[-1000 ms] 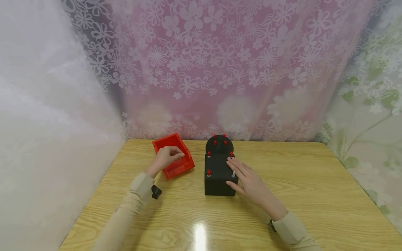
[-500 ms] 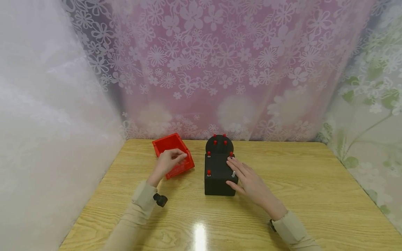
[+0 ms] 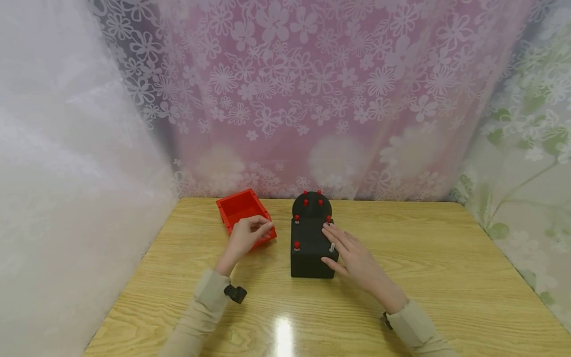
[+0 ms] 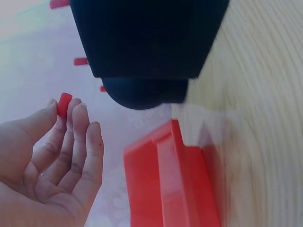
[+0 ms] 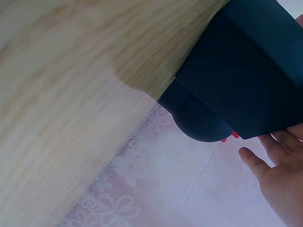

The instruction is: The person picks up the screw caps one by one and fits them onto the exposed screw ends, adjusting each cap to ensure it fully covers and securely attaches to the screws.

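Note:
My left hand (image 3: pixel 246 234) pinches a small red cap (image 4: pixel 64 104) between thumb and fingertips, above the near right edge of the red bin (image 3: pixel 238 202). A black box (image 3: pixel 310 237) with a rounded back part (image 3: pixel 312 210) stands upright to its right. Several red-capped switch levers stick up from both parts; a bare metal lever (image 3: pixel 332 247) shows at the box's near right corner. My right hand (image 3: pixel 357 259) rests on the box's right side, fingers fairly straight along the top edge. In the right wrist view the box hides part of those fingers.
The wooden table (image 3: pixel 424 258) carries the bin and the box near its back edge. A pink flowered curtain (image 3: pixel 285 99) hangs behind, with pale sheets at both sides. Black wrist cameras (image 3: pixel 235 293) sit on the sleeves.
My left hand has moved right and toward me, from over the inside of the bin to its near right edge. The right hand, box and bin have stayed put.

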A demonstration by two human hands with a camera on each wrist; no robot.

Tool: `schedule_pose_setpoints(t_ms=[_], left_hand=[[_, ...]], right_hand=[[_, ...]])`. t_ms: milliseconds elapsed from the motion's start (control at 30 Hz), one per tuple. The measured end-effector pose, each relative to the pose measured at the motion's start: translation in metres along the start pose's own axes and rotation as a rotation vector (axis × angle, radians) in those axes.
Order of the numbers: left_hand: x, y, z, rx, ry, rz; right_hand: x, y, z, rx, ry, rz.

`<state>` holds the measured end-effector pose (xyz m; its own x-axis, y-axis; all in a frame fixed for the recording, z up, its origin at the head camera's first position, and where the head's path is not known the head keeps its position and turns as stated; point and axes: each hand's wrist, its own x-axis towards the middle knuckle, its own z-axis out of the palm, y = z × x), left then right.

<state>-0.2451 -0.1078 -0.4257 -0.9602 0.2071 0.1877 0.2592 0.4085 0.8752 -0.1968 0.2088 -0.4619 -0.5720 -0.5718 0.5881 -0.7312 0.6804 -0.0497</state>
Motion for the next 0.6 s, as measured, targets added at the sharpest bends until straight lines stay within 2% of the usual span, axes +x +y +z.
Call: schedule_pose_setpoints(t_ms=[233,500,600], left_hand=[[-0.005,0.015,0.010,-0.089,0.012,0.019],[-0.008,0.031,0.020,-0.077,0.011,0.038],[-0.008,0.037,0.024,-0.062,0.013,0.073]], right_hand=[[0.001,0.000,0.001,-0.004,0.007,-0.002],[0.000,0.000,0.000,-0.011,-0.015,0.014],[0.000,0.000,0.000,-0.006,-0.015,0.013]])
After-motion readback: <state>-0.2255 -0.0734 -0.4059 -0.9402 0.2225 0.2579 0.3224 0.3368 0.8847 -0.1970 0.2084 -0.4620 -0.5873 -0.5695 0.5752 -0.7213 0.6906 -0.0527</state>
